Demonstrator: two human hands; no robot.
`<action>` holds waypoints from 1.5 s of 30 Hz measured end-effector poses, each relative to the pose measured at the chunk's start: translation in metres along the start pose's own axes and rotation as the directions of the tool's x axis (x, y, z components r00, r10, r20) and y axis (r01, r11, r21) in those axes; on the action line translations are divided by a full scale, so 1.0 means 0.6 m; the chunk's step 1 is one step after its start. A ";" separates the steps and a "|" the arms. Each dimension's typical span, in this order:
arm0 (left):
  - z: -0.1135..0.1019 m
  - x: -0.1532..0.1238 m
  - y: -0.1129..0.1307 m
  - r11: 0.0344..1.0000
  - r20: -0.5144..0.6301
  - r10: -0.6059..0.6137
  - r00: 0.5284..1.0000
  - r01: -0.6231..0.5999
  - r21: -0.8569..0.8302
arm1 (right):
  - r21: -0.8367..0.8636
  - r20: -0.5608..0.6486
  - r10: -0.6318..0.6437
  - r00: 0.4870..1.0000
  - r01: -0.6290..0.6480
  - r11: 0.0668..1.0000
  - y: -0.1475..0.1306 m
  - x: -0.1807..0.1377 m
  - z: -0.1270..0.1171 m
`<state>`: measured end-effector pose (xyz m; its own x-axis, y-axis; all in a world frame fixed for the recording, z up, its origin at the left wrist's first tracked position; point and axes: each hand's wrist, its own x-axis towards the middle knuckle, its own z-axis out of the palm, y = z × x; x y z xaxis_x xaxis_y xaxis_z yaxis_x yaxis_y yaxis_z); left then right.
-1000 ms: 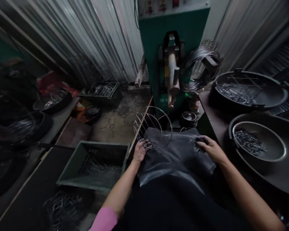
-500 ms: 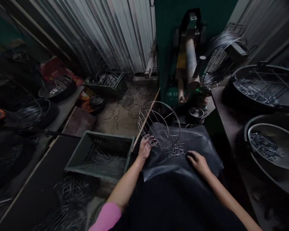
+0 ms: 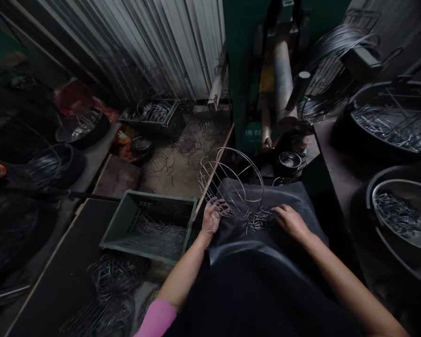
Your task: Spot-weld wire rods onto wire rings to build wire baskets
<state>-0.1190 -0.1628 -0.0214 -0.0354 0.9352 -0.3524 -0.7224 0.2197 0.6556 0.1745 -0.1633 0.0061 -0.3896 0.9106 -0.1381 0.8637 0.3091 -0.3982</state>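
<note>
My left hand (image 3: pixel 212 216) is closed on the lower left side of a round wire basket (image 3: pixel 243 180), which is tilted above my lap. Below the basket's rim, a small heap of short bent wire pieces (image 3: pixel 257 218) lies on the dark apron (image 3: pixel 294 199) across my lap. My right hand (image 3: pixel 288 219) is at the heap's right edge, fingers bent and brought together at the wires. Whether a single wire is pinched between those fingertips is too small to tell.
A green plastic crate (image 3: pixel 121 229) with wire pieces stands at my left. On the right are a basin of short wires (image 3: pixel 396 213) and a larger pan (image 3: pixel 351 105). Ahead stands a green machine (image 3: pixel 252 135) with a thick metal cylinder (image 3: pixel 283 70).
My right hand has shifted slightly up and left, with its fingers closer to the wire heap. My left hand keeps its hold on the basket. The view has moved a little.
</note>
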 end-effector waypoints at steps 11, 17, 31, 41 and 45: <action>0.003 -0.004 0.003 0.999 -0.015 0.008 1.000 -0.008 0.053 | -0.334 0.296 -0.103 0.950 0.204 0.920 -0.016 0.026 0.015; 0.004 -0.001 0.001 0.996 -0.018 0.010 1.000 -0.008 0.086 | -0.356 0.277 -0.155 0.948 0.251 0.900 -0.033 0.018 0.023; 0.030 -0.006 0.029 0.997 -0.037 -0.017 0.999 0.020 0.077 | -0.100 0.333 -0.010 0.943 0.046 0.994 -0.011 -0.007 0.028; 0.115 0.005 0.086 0.838 -0.034 -0.326 0.945 0.305 0.453 | -0.037 0.332 0.068 0.941 -0.060 0.998 0.015 -0.032 -0.007; 0.133 0.020 0.078 0.831 -0.034 -0.316 0.948 0.293 0.473 | -0.124 0.166 0.063 0.984 -0.043 0.991 0.011 -0.045 0.018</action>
<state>-0.0979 -0.1194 0.0583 0.1711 0.8080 -0.5637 -0.2841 0.5883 0.7571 0.1871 -0.1888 -0.0025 -0.3817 0.8702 -0.3116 0.9125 0.3012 -0.2767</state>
